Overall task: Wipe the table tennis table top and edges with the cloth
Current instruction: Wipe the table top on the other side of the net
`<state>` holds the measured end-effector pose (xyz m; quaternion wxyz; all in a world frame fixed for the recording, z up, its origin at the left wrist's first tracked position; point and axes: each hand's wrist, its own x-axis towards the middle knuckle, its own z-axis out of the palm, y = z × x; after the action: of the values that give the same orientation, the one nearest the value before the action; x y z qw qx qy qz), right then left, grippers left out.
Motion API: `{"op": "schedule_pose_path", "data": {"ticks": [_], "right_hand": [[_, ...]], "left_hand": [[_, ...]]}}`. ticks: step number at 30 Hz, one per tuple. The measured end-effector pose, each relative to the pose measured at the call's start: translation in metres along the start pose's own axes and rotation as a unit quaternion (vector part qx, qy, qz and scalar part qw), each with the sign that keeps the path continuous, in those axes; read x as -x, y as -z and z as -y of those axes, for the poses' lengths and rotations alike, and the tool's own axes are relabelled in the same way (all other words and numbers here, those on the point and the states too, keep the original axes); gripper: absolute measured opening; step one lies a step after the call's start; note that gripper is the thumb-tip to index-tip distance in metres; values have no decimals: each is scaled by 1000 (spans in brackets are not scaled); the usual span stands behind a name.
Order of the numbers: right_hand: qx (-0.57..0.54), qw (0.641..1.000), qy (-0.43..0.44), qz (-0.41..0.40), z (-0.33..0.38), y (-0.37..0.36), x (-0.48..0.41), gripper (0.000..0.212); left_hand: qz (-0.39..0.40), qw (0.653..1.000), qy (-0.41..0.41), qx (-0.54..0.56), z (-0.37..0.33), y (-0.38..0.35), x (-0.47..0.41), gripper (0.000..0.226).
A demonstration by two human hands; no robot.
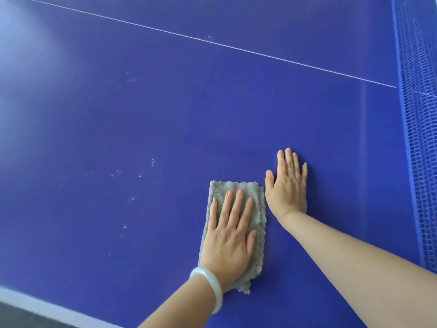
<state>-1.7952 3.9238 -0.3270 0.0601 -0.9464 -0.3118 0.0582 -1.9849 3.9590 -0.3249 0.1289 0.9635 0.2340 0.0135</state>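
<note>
- Head view: a blue table tennis table top (142,114) fills nearly the whole picture, with a thin white centre line (212,42) running slantwise across its far part.
- A folded grey-green fleecy cloth (257,204) lies flat on the table top, in the lower middle of the view, near the side the person stands at.
- The left hand (228,230) rests palm down on the cloth, its fingers straight and slightly spread, pressing it against the surface rather than curling round it.
- A pale, milky-white bangle (210,287) sits on the left wrist.
- The right hand (287,185) lies flat on the bare table just beside the cloth's right edge, fingers straight and close together, holding nothing.
- A blue mesh net (416,114) stands along the right side of the view, well apart from both hands.
- A broad white edge stripe (47,308) crosses the bottom left corner.
- Small whitish specks (132,200) dot the surface to the left of the cloth.
</note>
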Motion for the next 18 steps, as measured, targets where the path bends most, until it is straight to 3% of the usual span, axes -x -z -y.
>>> {"op": "schedule_pose_path", "data": {"ticks": [3,7,11,13,15,18], "right_hand": [[0,1000,4,-2,0,0,0,63],[11,1000,8,-8,0,-1,1,64],[22,1000,8,-8,-1,-4,0,65],[18,1000,8,-8,0,-3,0,65],[11,1000,10,-7,-1,-3,0,65],[4,1000,17,-10,-2,-4,-1,64]], "left_hand": [[0,997,-71,-14,46,12,-10,61],[-17,993,112,-12,123,36,-53,60],[-27,972,234,-21,90,29,-62,63],[-41,982,184,-16,38,15,-41,64],[-15,998,68,0,-8,1,-5,63],[15,999,-49,-16,2,0,25,62]]}}
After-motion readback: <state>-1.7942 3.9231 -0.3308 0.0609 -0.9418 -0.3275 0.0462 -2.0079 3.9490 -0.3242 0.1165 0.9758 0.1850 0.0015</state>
